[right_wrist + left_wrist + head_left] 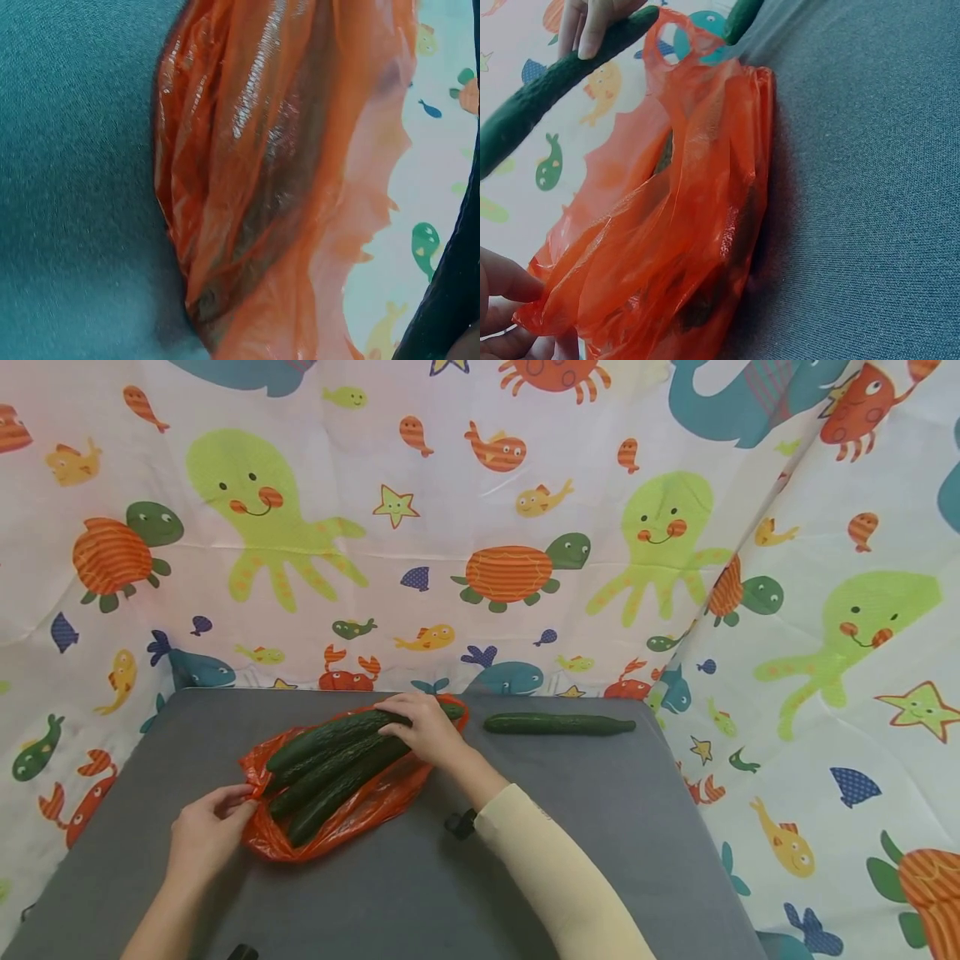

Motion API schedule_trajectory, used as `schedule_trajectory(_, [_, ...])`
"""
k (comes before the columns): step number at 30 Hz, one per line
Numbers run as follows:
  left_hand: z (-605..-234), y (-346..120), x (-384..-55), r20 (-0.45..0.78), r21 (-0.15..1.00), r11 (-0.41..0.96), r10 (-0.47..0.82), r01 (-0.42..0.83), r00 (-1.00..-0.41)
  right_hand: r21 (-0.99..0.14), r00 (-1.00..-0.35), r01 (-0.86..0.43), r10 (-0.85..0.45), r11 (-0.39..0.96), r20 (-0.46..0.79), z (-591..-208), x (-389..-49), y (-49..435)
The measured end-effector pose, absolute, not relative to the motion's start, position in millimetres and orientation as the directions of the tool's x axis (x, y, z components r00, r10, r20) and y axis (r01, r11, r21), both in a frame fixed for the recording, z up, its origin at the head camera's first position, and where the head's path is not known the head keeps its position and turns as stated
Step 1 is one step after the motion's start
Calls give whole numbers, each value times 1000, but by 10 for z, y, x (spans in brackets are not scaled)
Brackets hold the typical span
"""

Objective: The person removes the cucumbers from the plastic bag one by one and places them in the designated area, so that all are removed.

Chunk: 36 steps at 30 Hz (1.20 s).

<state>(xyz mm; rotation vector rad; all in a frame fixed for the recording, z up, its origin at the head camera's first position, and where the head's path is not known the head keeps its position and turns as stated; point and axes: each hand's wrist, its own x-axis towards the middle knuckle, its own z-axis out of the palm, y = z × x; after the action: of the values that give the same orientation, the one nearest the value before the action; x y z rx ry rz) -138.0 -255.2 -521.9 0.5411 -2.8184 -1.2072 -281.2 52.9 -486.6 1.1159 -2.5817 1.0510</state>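
An orange-red plastic bag [386,802] lies spread on the table with several long green cucumbers [337,789] in its mouth. My left hand [206,831] pinches the bag's near-left edge between thumb and fingers. Over the far side of the bag, my right hand [423,731] grips a cucumber [547,90] near one end. The left wrist view shows that cucumber raised above the bag, apart from the film. In the right wrist view, translucent film [255,150] covers a dark cucumber shape, and part of the held cucumber [442,300] crosses the right edge.
One loose cucumber [558,724] lies at the back of the grey table [600,810], right of the bag. A white curtain [420,543] printed with sea animals hangs behind and beside the table. A small black object [243,952] shows at the near edge.
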Motion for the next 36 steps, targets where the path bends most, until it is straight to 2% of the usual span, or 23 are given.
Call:
schedule_trajectory(6, [-5217, -2536, -1388, -92, 707, 644, -325, -292, -941, -552, -738, -666, -552, 502, 388, -4785, -2762, 640])
schedule_trajectory(16, [-5194, -2537, -1392, -111, 710, 640, -311, -295, -944, -519, -713, -699, -542, 493, 445, -4798, -2756, 833])
schedule_trajectory(26, [-5203, -2521, -1399, -124, 710, 625, -343, -324, -931, -520, -720, -693, -517, 499, 464, -4840, -2775, 1077])
schedule_trajectory(36, [-5222, -2524, -1415, -114, 710, 626, -350, -323, -930, -530, -759, -651, -454, 544, 467, -4879, -2757, 1352])
